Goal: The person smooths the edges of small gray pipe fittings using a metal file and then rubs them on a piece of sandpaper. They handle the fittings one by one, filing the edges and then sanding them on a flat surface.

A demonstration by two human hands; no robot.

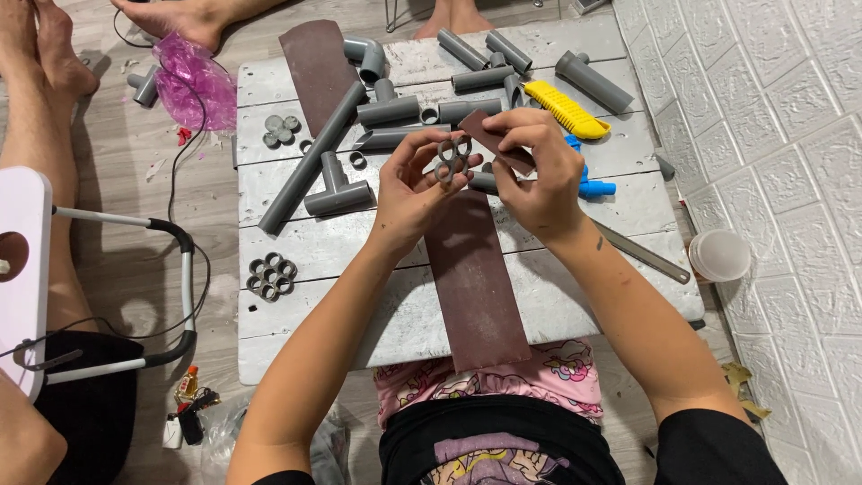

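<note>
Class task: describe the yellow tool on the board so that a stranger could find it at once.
Start at the whitish wooden board on the floor and go to its far right part, beside the white brick-patterned wall. There the yellow tool lies slantwise among grey pipe pieces, the only bright yellow, ribbed thing there.

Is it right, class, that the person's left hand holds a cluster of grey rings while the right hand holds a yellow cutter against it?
Not quite. In the head view the right hand holds a brown sandpaper piece against the grey rings in the left hand; the yellow cutter lies on the board.

Cluster of grey pipe rings [452,158] held upright, small brown sandpaper piece [496,142] against it
</note>
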